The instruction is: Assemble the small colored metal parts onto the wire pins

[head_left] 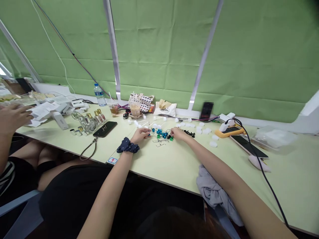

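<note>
My left hand [140,135], wearing a dark blue scrunchie [128,146] at the wrist, pinches a thin upright rod [149,124]. A small blue piece sits by its fingertips. To the right, my right hand [177,133] has its fingers together at the small parts; what they hold, if anything, is too small to make out. Between the hands lies a cluster of blue pieces [163,133]. A green piece [171,138] rests just below the right fingertips. Several thin metal pins [159,143] are scattered in front. Black pieces [189,133] lie beyond my right hand.
White caps [199,129] and thin rods are spread behind my hands. Leftward are a phone [105,129], glass bottles [91,122] and white boxes [59,120], with another person's hand [15,116]. A drink cup [135,108] stands behind. A black cable [261,166] crosses the right side.
</note>
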### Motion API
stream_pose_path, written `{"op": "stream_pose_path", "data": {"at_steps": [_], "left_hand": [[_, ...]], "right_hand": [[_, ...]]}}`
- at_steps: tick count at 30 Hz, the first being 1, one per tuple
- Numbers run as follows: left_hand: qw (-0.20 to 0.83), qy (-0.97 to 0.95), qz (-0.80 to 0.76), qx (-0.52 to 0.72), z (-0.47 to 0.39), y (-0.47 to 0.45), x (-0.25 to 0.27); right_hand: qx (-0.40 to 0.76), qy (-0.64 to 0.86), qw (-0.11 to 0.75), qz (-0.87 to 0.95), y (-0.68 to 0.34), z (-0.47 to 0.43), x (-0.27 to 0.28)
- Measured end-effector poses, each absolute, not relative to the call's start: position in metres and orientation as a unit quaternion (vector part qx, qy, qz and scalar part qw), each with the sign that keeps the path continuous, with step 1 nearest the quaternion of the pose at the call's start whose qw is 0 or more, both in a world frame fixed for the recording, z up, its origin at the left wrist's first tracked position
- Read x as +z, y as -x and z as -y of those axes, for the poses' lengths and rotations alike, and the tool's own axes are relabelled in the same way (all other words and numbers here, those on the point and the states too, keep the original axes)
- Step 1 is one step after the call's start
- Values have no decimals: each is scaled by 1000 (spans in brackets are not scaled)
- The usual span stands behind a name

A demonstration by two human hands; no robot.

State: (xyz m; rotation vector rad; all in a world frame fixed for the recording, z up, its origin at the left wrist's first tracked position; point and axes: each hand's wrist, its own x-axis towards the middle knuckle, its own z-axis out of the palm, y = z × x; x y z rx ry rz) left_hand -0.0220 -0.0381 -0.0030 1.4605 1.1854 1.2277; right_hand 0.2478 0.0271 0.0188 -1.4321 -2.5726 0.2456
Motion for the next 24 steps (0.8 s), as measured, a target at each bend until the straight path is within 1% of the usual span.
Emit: {"op": "stream_pose_path", "data": {"at_steps": [3, 6, 9, 12, 16, 20, 24], "left_hand": [[433, -586, -479, 490, 37, 23, -4], [433, -589, -476, 489, 36, 23, -5], [437, -593, -468, 489, 36, 24, -5], [438, -597, -465, 486, 36, 24, -5], [431, -598, -471, 484, 36, 24, -5], [430, -594, -477, 484, 34, 23, -7], [434, -592, -472, 488, 34, 23, -7]], "right_hand": [[86, 417, 149, 892, -236, -15, 28], [149, 296, 141, 933, -219, 4, 34], [155, 235, 101, 954, -204, 19, 31], [144, 245, 79, 955, -196, 26, 23], [144, 265, 84, 950, -194, 27, 15], [119, 266, 78, 954, -193, 33, 13], [124, 275, 109, 947, -190, 37, 18]]}}
